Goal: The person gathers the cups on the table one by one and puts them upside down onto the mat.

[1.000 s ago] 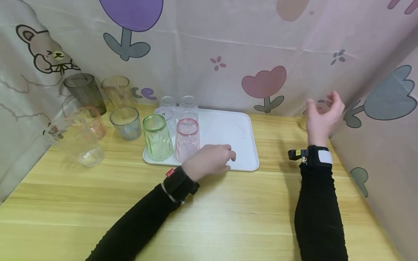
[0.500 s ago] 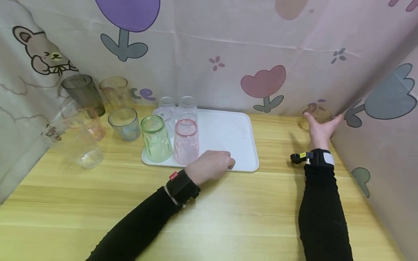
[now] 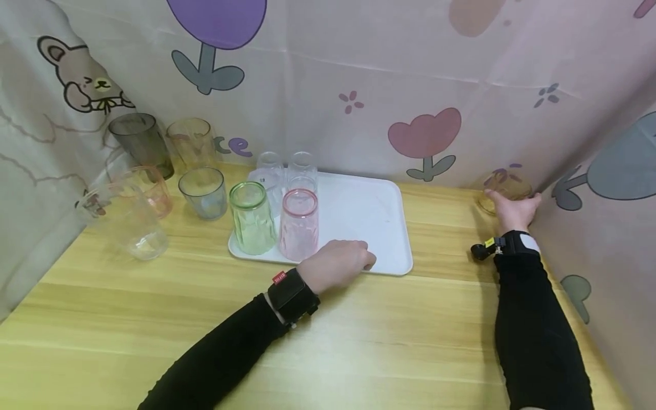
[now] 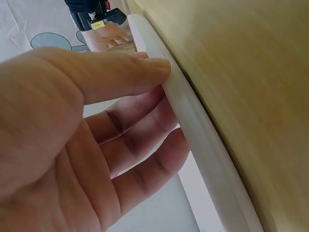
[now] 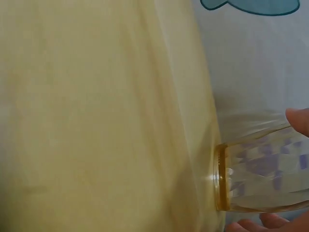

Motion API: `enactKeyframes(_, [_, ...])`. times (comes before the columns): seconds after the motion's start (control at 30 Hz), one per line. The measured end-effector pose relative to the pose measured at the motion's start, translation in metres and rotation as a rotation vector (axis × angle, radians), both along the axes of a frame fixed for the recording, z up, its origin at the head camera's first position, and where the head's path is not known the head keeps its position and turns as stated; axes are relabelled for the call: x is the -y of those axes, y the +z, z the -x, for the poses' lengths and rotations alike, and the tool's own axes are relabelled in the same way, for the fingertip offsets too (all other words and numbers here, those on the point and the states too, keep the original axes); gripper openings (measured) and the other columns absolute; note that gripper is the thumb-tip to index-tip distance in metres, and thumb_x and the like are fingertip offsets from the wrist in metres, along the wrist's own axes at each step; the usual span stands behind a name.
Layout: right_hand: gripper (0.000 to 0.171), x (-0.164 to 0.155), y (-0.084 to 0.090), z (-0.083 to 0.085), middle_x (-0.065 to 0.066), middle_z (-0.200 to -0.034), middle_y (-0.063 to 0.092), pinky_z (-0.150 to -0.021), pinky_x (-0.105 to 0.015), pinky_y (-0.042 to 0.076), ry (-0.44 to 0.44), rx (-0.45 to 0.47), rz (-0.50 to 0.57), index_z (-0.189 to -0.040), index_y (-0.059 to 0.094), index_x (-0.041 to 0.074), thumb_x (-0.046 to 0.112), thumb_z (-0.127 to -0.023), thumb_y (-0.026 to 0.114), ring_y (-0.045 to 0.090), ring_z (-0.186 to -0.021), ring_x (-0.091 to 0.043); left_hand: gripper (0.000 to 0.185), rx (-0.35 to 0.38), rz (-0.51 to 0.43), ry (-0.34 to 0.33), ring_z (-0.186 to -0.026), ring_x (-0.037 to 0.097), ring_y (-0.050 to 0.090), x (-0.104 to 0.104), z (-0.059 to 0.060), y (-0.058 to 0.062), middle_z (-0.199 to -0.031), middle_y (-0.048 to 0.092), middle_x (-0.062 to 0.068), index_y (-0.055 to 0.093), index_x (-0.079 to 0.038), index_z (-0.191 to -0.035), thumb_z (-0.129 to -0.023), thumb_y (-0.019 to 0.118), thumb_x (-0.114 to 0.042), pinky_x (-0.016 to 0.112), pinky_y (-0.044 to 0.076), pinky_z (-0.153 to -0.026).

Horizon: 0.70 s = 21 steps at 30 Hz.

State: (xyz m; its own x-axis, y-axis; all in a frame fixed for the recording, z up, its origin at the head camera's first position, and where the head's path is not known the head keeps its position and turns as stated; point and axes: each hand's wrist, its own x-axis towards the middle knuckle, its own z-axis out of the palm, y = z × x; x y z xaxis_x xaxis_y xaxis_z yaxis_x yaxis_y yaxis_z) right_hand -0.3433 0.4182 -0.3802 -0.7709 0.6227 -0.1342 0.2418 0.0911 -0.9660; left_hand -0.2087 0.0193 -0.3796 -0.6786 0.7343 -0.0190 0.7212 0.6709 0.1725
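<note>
Writing: on the curtain [image 3: 359, 68], purple letters reading "ce" are showing at 12 o'clock of the grey cup [image 3: 203, 192]; the red tag on the left wrist strap [image 3: 289, 296] is bearing print too small to read.
Left hand [image 3: 335, 266]: it is resting on the near rim of the white tray [image 3: 369, 210], at the tray's 6 o'clock; the thumb is pressing flat along the rim's outer edge while the loosely bent fingers are lying on the tray's inside.
Right hand [image 3: 512, 209]: it is wrapping thumb and fingers around the amber glass [image 3: 504, 188], gripping it from the near side.
Amber glass: it is standing mouth-down on the wooden table [image 3: 359, 341], at 3 o'clock of the tray and well apart from it, in the corner just beside the curtain.
Tray contents: a green cup [image 3: 251, 219] and a pink cup [image 3: 299, 225] are standing mouth-down side by side at the tray's 9 o'clock, with clear glasses [image 3: 287, 168] behind them.
</note>
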Motion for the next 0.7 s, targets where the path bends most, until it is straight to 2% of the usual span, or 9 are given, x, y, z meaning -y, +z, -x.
enactKeyframes(0.1, [0.123, -0.004, -0.001, 0.002, 0.004, -0.174, -0.009, -0.123, -0.019, 0.006, 0.015, 0.056, -0.045, -0.166, -0.014, 0.023, 0.036, -0.088, 0.081, -0.006, -0.156, -0.008, 0.031, -0.01, -0.008, -0.007, -0.073, 0.009, 0.048, 0.0, -0.001, 0.001, -0.08, 0.051, -0.006, 0.071, -0.018, -0.087, -0.091, 0.057, 0.009, 0.025, 0.044, -0.06])
enactKeyframes(0.27, [0.121, -0.009, -0.005, 0.005, 0.003, -0.174, -0.009, -0.126, -0.026, 0.006, 0.035, 0.123, -0.105, -0.166, -0.014, 0.022, 0.043, -0.089, 0.078, -0.007, -0.158, -0.012, 0.031, -0.01, -0.012, -0.008, -0.073, 0.009, 0.048, 0.0, -0.001, 0.002, -0.08, 0.052, -0.006, 0.072, -0.018, -0.087, -0.091, 0.058, 0.008, 0.025, 0.044, -0.06])
enactKeyframes(0.53, [0.119, -0.01, -0.01, 0.002, 0.002, -0.174, -0.004, -0.126, -0.025, 0.01, 0.057, 0.12, -0.103, -0.166, -0.01, 0.021, 0.047, -0.089, 0.077, -0.001, -0.158, -0.012, 0.031, 0.006, 0.004, -0.009, -0.074, 0.01, 0.048, 0.0, -0.002, 0.002, -0.081, 0.052, -0.005, 0.072, -0.017, -0.089, -0.092, 0.057, 0.009, 0.025, 0.045, -0.061])
enactKeyframes(0.7, [0.118, -0.004, -0.005, -0.004, -0.003, -0.173, 0.007, -0.126, -0.027, 0.014, 0.084, 0.108, -0.115, -0.167, -0.003, 0.019, 0.053, -0.087, 0.077, 0.01, -0.156, -0.013, 0.03, 0.013, -0.003, -0.01, -0.075, 0.01, 0.047, -0.001, 0.0, 0.002, -0.081, 0.051, -0.005, 0.072, -0.016, -0.09, -0.092, 0.056, 0.01, 0.025, 0.044, -0.061])
